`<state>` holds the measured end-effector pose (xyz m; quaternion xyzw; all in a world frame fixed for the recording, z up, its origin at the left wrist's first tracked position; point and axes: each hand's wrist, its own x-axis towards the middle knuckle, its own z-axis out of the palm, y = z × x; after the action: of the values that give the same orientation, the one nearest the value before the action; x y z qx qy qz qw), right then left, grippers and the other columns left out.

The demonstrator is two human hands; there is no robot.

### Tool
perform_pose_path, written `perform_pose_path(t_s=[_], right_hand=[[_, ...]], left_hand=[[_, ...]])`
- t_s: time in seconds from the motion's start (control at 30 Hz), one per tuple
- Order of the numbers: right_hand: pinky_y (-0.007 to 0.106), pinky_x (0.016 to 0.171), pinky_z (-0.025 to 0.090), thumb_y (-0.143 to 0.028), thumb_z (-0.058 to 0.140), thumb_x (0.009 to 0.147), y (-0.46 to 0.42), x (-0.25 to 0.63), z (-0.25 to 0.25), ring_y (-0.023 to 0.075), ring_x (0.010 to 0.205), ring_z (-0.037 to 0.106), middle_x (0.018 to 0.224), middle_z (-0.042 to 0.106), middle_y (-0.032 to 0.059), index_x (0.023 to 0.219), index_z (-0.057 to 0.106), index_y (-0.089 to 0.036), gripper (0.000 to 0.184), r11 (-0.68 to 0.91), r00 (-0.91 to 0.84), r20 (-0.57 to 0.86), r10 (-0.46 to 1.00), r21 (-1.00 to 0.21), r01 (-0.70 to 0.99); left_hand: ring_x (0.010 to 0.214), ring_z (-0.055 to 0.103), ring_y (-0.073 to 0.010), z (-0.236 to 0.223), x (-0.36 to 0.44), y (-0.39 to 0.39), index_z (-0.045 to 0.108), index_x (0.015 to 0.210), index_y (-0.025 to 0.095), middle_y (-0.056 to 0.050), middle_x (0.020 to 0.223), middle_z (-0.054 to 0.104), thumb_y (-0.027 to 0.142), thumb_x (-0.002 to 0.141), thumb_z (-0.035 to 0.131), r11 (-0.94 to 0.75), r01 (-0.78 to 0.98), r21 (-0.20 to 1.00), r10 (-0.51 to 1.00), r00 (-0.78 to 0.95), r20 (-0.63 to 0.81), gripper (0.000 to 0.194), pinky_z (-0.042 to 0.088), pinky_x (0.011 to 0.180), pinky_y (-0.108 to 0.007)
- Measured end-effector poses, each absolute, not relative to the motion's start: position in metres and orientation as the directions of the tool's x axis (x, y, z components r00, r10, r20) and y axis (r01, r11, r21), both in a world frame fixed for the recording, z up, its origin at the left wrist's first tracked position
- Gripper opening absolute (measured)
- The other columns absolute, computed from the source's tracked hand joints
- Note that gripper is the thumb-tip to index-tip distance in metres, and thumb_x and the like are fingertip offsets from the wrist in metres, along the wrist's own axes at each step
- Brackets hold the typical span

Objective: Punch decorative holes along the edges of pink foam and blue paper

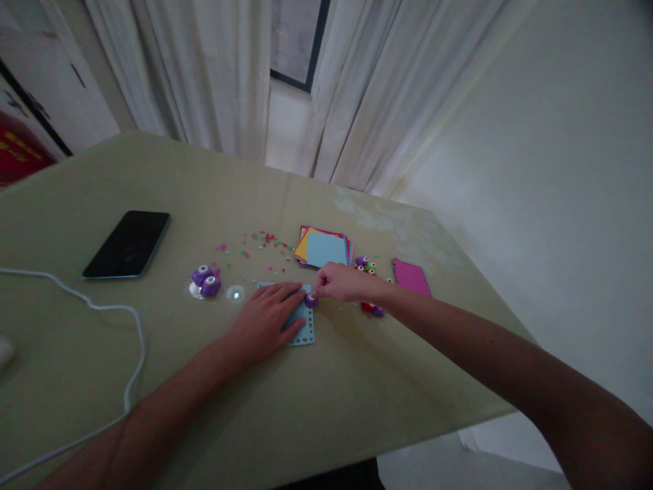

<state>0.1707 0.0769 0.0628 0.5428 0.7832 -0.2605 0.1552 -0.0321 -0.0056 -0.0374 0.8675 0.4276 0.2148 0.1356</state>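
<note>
A light blue sheet of paper (305, 333) lies on the table, with a row of small punched holes along its right and lower edges. My left hand (270, 312) rests flat on the sheet, fingers spread, covering most of it. At the sheet's upper right edge sits a small purple craft punch (311, 300). My right hand (334, 282) is closed with its fingertips on that punch; the hand partly hides it. Two more purple punches (206, 280) lie left of the sheet, beside a clear round lid (235, 294).
Behind the hands is a stack of coloured paper (326, 249). Tiny paper cut-outs (268, 237) are scattered nearby. Several coloured punches (363, 261) sit beyond my right forearm, near a pink sheet (411, 277). A tablet (127, 243) and a white cable (115, 307) lie at left.
</note>
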Motion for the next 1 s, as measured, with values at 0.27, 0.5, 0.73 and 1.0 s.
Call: perform_pose_path(t_s=[0.27, 0.5, 0.73, 1.0], right_hand=[[0.025, 0.060, 0.037, -0.029, 0.077, 0.093, 0.077, 0.165, 0.065, 0.0170, 0.074, 0.064, 0.087, 0.080, 0.0070, 0.087, 0.081, -0.015, 0.016, 0.312, -0.379, -0.535, 0.755, -0.216, 0.925], [0.028, 0.059, 0.034, -0.025, 0.073, 0.090, 0.071, 0.158, 0.070, 0.0194, 0.075, 0.065, 0.091, 0.080, 0.0094, 0.092, 0.080, -0.015, 0.012, 0.340, -0.376, -0.532, 0.759, -0.169, 0.925], [0.027, 0.061, 0.033, -0.024, 0.070, 0.090, 0.070, 0.155, 0.072, 0.0208, 0.084, 0.066, 0.099, 0.080, 0.0085, 0.102, 0.079, -0.017, 0.017, 0.362, -0.382, -0.538, 0.751, -0.148, 0.920], [0.027, 0.064, 0.034, -0.020, 0.071, 0.087, 0.072, 0.154, 0.070, 0.0203, 0.084, 0.066, 0.096, 0.079, 0.0060, 0.096, 0.080, -0.018, 0.013, 0.364, -0.396, -0.532, 0.748, -0.170, 0.916]], left_hand=[[0.138, 0.062, -0.0332, -0.037, -0.032, -0.005, 0.065, 0.145, 0.024, -0.011, 0.153, 0.065, 0.038, 0.102, 0.062, -0.590, 0.677, 0.440, 0.806, 0.526, 0.270, 0.046, 0.047, 0.117, -0.054], [0.137, 0.062, -0.0352, -0.040, -0.033, -0.004, 0.066, 0.144, 0.022, -0.013, 0.152, 0.066, 0.038, 0.101, 0.062, -0.594, 0.672, 0.443, 0.803, 0.530, 0.273, 0.046, 0.047, 0.116, -0.056], [0.137, 0.062, -0.0363, -0.040, -0.033, -0.003, 0.068, 0.144, 0.022, -0.014, 0.152, 0.066, 0.038, 0.100, 0.062, -0.589, 0.656, 0.471, 0.805, 0.526, 0.274, 0.047, 0.047, 0.116, -0.058], [0.136, 0.063, -0.0358, -0.042, -0.034, -0.002, 0.066, 0.146, 0.019, -0.015, 0.151, 0.066, 0.037, 0.100, 0.062, -0.604, 0.661, 0.445, 0.795, 0.539, 0.278, 0.049, 0.048, 0.116, -0.055]])
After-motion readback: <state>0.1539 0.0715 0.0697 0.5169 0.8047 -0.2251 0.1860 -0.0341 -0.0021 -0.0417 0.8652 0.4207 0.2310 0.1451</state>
